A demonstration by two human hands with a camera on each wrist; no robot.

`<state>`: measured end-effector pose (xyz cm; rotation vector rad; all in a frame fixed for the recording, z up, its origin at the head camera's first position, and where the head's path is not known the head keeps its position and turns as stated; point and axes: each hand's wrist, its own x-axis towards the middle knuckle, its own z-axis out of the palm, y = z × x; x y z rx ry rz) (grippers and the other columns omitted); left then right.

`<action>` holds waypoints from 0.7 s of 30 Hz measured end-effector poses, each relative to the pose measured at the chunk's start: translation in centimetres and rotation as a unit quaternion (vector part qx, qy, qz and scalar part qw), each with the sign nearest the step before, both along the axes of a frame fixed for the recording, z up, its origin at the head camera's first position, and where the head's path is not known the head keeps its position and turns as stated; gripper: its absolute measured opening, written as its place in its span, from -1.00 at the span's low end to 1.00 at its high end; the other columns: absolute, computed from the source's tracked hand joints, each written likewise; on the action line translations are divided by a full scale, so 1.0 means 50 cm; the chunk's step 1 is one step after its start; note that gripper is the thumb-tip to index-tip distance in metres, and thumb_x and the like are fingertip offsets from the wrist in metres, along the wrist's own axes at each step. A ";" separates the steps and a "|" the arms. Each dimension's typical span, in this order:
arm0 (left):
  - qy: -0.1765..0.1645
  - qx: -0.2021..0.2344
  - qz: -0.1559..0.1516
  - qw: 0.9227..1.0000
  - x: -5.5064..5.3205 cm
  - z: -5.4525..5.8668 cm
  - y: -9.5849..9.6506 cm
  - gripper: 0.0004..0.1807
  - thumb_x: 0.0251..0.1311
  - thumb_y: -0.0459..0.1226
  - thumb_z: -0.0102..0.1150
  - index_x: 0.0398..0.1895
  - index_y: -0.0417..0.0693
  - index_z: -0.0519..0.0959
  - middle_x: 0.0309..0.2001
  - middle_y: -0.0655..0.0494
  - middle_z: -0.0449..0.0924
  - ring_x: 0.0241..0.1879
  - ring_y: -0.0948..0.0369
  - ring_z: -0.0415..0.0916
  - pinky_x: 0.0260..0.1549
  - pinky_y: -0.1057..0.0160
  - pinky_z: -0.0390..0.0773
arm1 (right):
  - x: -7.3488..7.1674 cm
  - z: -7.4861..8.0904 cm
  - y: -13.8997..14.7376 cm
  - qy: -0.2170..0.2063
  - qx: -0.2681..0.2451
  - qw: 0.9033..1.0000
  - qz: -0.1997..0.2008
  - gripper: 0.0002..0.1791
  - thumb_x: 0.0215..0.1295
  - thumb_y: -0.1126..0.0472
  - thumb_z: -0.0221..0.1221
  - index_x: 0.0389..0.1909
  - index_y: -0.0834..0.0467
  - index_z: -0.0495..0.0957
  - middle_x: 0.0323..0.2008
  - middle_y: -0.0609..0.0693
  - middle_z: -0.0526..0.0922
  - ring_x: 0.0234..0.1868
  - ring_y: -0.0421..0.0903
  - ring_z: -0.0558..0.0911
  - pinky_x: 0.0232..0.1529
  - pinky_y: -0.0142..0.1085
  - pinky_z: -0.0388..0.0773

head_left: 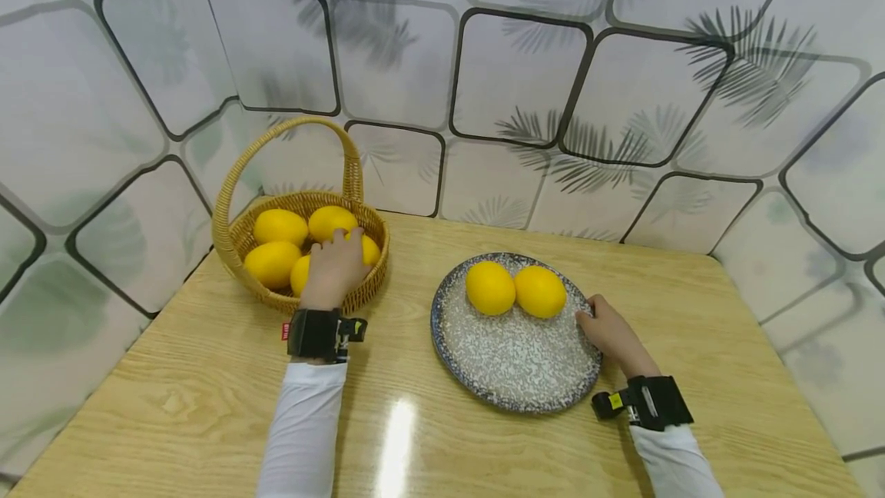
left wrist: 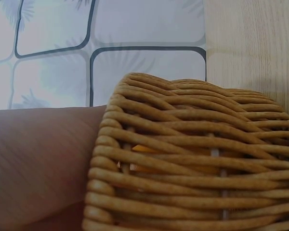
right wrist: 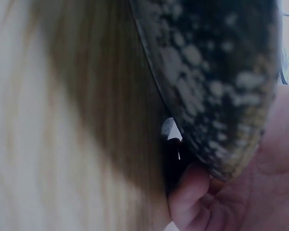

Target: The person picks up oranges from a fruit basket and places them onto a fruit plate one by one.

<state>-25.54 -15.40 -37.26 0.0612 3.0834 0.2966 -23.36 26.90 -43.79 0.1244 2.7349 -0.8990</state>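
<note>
One lemon point(head_left: 371, 250) in the basket point(head_left: 361, 294) is being half-covered by the left hand point(head_left: 335, 269), whose grip cannot be told, while the plate point(head_left: 518, 360), best held steady, is being pinched by the right hand point(head_left: 614, 335).

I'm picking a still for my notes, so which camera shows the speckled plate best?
The head view: almost the whole speckled plate shows from above, with the right hand gripping one side. The right wrist view shows only part of it, close up; the left wrist view shows none.

Basket point(head_left: 376, 271) left of plate point(head_left: 518, 360) on table point(head_left: 173, 406); lemons point(head_left: 280, 228) in basket, two on plate.
</note>
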 end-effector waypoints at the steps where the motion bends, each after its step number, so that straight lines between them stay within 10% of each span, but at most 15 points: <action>1: 0.002 0.000 0.000 1.000 0.000 0.000 0.000 -0.26 0.30 -0.10 0.11 0.42 -0.34 0.17 0.31 -0.52 0.27 0.22 -0.36 0.27 0.22 -0.35 0.30 | 0.000 0.000 0.000 0.001 0.001 1.000 -0.001 -0.53 0.46 0.13 -0.17 0.14 0.46 0.24 0.06 0.44 0.42 -0.08 0.19 0.42 -0.11 0.00 0.45; 21: -0.003 -0.006 -0.001 1.000 0.000 0.005 0.002 -0.26 0.31 -0.11 0.09 0.42 -0.34 0.16 0.32 -0.52 0.26 0.17 -0.38 0.32 0.22 -0.35 0.30 | 0.000 0.002 -0.003 -0.001 0.012 1.000 -0.007 -0.51 0.43 0.12 -0.17 0.15 0.46 0.25 0.09 0.45 0.44 -0.07 0.19 0.43 -0.09 0.04 0.47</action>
